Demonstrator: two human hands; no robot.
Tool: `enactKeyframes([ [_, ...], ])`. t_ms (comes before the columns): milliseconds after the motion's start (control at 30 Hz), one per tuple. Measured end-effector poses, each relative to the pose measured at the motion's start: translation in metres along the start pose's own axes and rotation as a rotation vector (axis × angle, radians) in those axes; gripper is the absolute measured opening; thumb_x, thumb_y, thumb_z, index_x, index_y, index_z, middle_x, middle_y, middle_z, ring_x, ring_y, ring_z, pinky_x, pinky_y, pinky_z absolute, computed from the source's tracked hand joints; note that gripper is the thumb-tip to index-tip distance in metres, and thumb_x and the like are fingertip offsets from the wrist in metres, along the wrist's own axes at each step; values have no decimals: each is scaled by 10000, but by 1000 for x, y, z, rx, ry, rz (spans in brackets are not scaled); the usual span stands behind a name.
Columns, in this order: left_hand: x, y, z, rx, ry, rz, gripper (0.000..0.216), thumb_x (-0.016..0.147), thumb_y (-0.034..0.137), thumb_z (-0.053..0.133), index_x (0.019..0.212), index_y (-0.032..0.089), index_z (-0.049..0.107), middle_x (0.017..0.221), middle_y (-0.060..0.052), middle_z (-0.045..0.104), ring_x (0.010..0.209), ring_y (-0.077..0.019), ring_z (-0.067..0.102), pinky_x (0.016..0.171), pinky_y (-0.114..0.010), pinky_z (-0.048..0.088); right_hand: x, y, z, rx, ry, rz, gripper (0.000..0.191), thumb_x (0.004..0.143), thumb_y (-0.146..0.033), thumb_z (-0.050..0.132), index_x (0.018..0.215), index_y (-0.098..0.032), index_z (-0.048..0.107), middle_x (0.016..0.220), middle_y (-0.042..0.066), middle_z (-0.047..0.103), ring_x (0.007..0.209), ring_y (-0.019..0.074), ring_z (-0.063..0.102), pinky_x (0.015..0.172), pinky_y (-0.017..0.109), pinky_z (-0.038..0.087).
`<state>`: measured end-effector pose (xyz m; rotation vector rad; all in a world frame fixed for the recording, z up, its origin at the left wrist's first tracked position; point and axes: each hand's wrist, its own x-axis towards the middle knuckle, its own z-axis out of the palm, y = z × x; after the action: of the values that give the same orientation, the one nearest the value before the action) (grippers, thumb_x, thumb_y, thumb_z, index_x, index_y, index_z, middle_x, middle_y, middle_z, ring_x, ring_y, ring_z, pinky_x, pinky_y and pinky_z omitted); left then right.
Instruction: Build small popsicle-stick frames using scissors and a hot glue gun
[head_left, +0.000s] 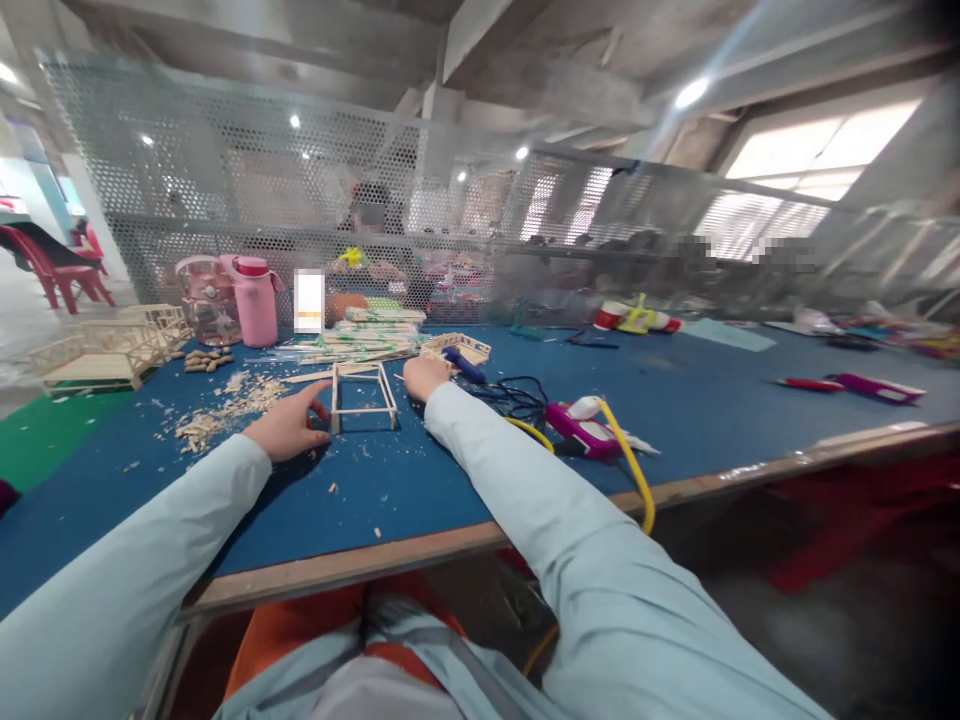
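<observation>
My left hand [291,428] rests on the blue table and pinches the near left post of a small frame of wooden sticks [364,396]. My right hand [426,377] reaches past the frame's right side and is closed on the handle of a blue glue gun [463,365], whose nozzle points right. A small stick structure [459,347] lies just behind that hand. A stack of wooden sticks [367,335] lies behind the frame.
Wood chips [225,405] litter the table [675,400] at left. Finished stick models [105,350], a pink bottle [255,300] and clear jug [206,300] stand far left. A purple-white glue gun [585,425] with yellow cord and black cables lie right. A mesh screen backs the table, a person behind it.
</observation>
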<state>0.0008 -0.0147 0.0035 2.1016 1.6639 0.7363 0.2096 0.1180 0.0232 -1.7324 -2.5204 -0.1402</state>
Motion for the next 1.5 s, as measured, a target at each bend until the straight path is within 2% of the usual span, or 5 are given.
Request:
enactKeyframes([
  [633,-1,3,3,34,-20,-9,806,621,268,536,1368,128,269,998,-69,648,658,-169,596,678,-299,467,-1,13,-17,194,-25,-104,371,732,-62,525,1097,-118,548,995,130,657,885,188,611,736,246,450],
  [900,-3,8,-9,76,36,-71,757,581,171,444,1328,107,338,1019,-72,637,711,-169,594,659,-266,452,-57,30,-38,956,-33,-269,275,853,-176,391,1106,-124,487,777,19,602,595,84,545,607,210,440],
  [1100,-4,9,-8,88,-19,-78,745,580,190,465,1309,88,348,920,-49,646,734,-177,590,660,-266,449,-112,-14,-13,418,62,-631,159,837,-151,466,887,-129,615,859,68,613,780,133,543,727,248,395],
  [1300,-3,3,-5,113,-19,-57,707,596,184,461,1292,95,366,872,-37,646,721,-177,597,674,-270,444,-125,-35,5,-9,136,-520,239,886,-183,398,834,-145,628,854,88,628,801,165,571,649,245,367],
  [1500,-3,-1,-7,145,10,-53,703,604,181,445,1296,92,360,903,-46,642,724,-185,599,680,-276,441,-119,-6,-28,-18,184,-245,344,909,-302,329,868,-187,651,927,69,671,872,171,603,657,245,376],
])
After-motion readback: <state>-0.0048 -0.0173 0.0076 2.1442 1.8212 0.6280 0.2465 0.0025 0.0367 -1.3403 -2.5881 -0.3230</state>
